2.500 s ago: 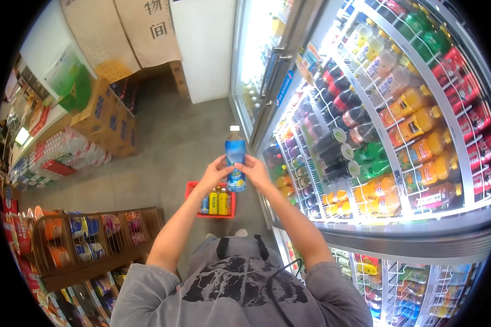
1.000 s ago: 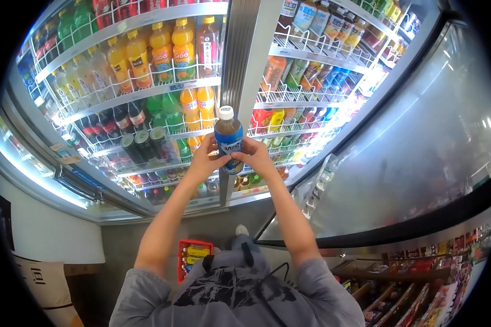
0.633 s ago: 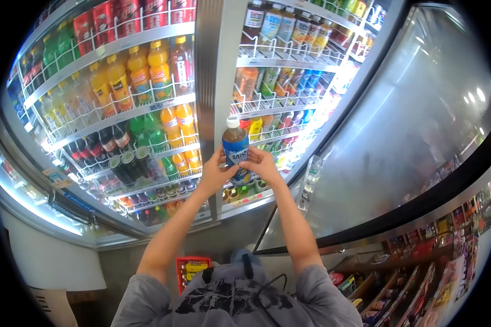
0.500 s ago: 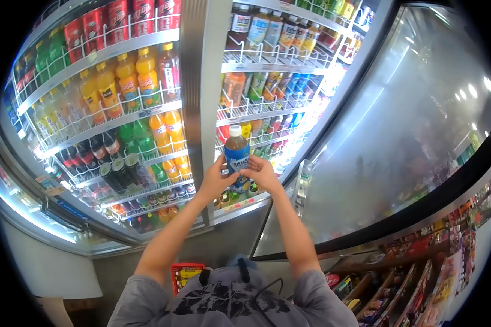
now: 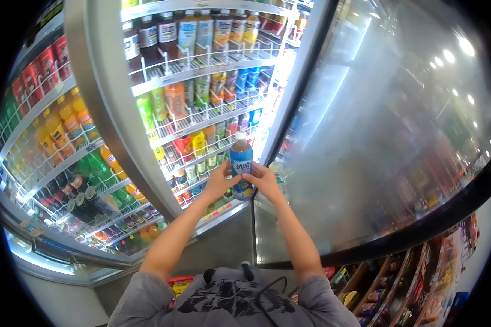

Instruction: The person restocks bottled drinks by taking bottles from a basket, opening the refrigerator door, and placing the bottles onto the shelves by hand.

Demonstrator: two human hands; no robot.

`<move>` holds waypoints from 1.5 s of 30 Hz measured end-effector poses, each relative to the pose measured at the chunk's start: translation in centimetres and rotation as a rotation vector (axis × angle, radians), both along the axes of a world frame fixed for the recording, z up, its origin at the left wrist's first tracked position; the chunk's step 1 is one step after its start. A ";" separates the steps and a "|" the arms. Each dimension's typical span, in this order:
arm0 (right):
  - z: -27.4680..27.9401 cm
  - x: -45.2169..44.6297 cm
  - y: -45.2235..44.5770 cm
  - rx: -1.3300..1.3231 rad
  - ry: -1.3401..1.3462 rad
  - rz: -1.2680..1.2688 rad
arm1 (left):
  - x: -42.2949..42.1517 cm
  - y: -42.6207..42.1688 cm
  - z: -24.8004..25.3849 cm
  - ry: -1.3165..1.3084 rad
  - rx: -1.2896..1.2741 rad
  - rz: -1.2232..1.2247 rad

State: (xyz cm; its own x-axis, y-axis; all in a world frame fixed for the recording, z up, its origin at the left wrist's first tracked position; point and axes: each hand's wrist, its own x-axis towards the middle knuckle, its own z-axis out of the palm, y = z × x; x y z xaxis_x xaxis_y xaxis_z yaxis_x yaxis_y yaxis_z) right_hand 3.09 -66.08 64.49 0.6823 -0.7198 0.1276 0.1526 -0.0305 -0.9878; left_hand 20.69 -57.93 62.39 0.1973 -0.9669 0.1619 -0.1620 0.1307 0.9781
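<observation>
A bottle (image 5: 241,163) with a white cap, brownish drink and blue label is upright in front of my chest. My left hand (image 5: 219,182) is closed round its left side, and my right hand (image 5: 262,180) grips its right side, with the thumbs meeting on the label. Behind the bottle stands an open fridge section, its wire shelves (image 5: 202,68) lined with drinks. Dark-drink bottles (image 5: 167,35) and pale blue-labelled bottles (image 5: 187,35) are on the upper shelf. Lower down are a red bottle and a yellow bottle (image 5: 197,143).
The fogged glass door (image 5: 365,136) stands open on the right. A metal pillar (image 5: 101,87) divides the fridge from the left section with cans and orange drinks. A red basket (image 5: 180,279) is partly hidden by my body. Snack racks (image 5: 387,283) stand at the lower right.
My view has turned from the aisle to the fridge and then further right, so the left section has slid leftward. Both hands have kept hold of the bottle, whose label now faces me differently.
</observation>
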 end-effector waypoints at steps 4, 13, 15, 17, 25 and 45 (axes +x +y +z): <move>0.7 -1.5 -4.4 -0.054 0.007 -0.068 | -2.2 -5.3 0.9 0.199 -0.047 -0.045; 0.4 -5.2 -10.8 -0.089 -0.022 -0.127 | -6.2 -12.8 2.4 0.266 -0.045 0.001; -0.5 -6.1 -11.5 -0.094 -0.042 -0.187 | -6.7 -13.6 2.7 0.184 -0.028 -0.100; -1.0 -7.2 -13.0 -0.125 -0.004 -0.163 | -7.2 -14.7 2.0 0.168 -0.060 -0.104; 2.9 -2.6 -19.3 -0.473 0.344 -0.330 | -2.5 -21.3 3.6 0.137 -0.007 -0.016; 7.4 10.7 -32.6 -0.750 0.013 -0.466 | 7.6 -34.5 9.7 -0.342 -0.436 0.262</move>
State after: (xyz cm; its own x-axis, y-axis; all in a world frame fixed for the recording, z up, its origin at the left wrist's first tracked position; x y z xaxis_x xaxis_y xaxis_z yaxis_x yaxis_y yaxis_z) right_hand 13.81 -98.72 71.87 0.3448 -0.6551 0.6723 -0.0487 -0.7277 -0.6842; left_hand 28.34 -92.43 72.06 0.2866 -0.7237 0.6278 -0.5383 0.4204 0.7304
